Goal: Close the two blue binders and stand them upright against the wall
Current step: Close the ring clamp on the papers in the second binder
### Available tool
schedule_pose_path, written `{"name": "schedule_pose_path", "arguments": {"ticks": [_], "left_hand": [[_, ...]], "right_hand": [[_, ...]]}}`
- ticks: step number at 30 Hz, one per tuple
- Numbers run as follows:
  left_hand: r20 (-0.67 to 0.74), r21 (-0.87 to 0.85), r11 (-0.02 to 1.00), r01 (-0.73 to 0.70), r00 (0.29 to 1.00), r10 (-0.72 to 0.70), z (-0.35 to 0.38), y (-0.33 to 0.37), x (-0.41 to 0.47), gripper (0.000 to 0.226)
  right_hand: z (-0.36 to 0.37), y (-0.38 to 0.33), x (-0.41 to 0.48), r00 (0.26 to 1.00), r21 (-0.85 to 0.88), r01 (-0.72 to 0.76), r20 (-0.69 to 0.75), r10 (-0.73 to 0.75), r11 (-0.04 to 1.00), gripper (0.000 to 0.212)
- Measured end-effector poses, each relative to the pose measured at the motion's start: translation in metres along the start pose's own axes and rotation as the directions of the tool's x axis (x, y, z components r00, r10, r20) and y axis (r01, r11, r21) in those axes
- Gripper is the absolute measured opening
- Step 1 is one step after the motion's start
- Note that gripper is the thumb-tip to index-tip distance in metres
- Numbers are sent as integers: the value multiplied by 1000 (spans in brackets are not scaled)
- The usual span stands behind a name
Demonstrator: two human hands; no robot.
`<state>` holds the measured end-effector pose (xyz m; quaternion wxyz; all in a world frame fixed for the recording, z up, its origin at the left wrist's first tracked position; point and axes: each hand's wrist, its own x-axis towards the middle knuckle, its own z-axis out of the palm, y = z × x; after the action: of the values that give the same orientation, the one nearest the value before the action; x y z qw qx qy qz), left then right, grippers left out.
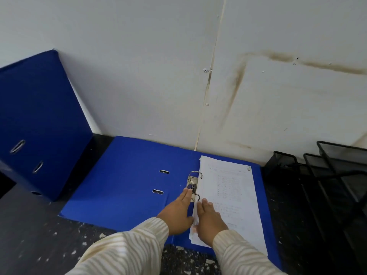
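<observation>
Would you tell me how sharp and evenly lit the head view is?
Head view: soft, even daylight, no glare; wide-angle bending curves the wall seam; print on the paper is too blurred to read; the sleeves nearest the camera look smeared.

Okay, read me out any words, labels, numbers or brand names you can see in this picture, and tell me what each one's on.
Nothing here can be read.
Stack of paper in the open binder: faint lines of print or writing, too small and blurred to read.
Closed binder standing at the wall: no label or text shows on the faces in view.
Black mesh trays: no text visible.
</observation>
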<state>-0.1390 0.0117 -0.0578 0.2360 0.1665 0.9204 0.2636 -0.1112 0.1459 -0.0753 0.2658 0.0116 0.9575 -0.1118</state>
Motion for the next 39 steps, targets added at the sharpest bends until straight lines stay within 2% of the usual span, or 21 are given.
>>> {"name": "schedule_pose_path", "arguments": {"ticks": [6, 9, 15, 19, 24, 29, 31, 36, 39], "left_hand": [[71, 89, 995, 46, 996, -52, -5, -26, -13, 79], [57, 163, 984, 71, 995, -82, -4, -47, -23, 71], [-91, 235, 953, 190, 981, -174, -11, -92, -44, 72], [-193, 203, 947, 250, 958, -212, -22, -132, -63, 70], [-282, 113, 912, 395, 893, -351, -43, -175, -83, 73], [-284, 90, 857, 506, 838, -465, -63, -201, -91, 84], [-309, 61, 824, 564, 795, -521, -69, -207, -92, 92], [-301, -183, 733, 655, 673, -676, -79, -215, -90, 101], [-338, -188, 712, 676, 636, -694, -86, -212, -88, 97]], "right_hand": [[3, -10, -10, 999, -59, 37, -12, -38, 998, 66], [6, -21, -16, 999, -63, 51, 22, -50, 997, 64], [15, -51, -18, 993, -85, 94, 80, -88, 992, 69], [19, -72, -16, 994, -66, 77, 89, -71, 995, 71], [17, -92, -9, 996, -33, -50, 73, 53, 998, 78], [17, -106, -2, 986, -95, -113, 110, 123, 989, 85], [17, -108, 1, 984, -118, -126, 114, 139, 985, 86], [18, -107, 7, 981, -174, -147, 99, 165, 974, 88], [20, -106, 10, 977, -186, -167, 99, 187, 968, 89]]}}
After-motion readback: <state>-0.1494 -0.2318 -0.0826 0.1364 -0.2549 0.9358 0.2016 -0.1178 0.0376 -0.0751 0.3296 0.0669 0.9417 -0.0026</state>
